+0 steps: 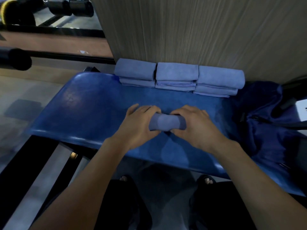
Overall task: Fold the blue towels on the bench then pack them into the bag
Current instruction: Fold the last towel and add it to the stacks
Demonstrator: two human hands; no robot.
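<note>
- One small blue towel (167,122) is sitting bunched into a tight roll between your two hands, low over the middle of the blue bench (93,112); whether it is touching the padding is not something you can tell from this view.
- Your left hand (137,126) is gripping the roll's left end, fingers curling over its far side and thumb tucking under the near edge.
- Your right hand (195,125) is gripping the right end the same way, fingers curling down over the top and closing round the cloth.
- Both forearms are reaching in from the bottom of the frame and converging on the roll.
- Three stacks of folded blue towels (177,77) are sitting side by side along the bench's far edge, backing against the wood-grain wall panel (191,30), well apart from your hands.
- Dark blue bag (264,123) is slumping on the bench's right end, just beside the right-hand stack, its opening not clearly readable.
- Black bars of a rack (54,55) are running across the upper left, with dark weights (71,7) blurring beyond them.
- Your feet in dark sandals (206,181) are showing below the bench's near edge.
</note>
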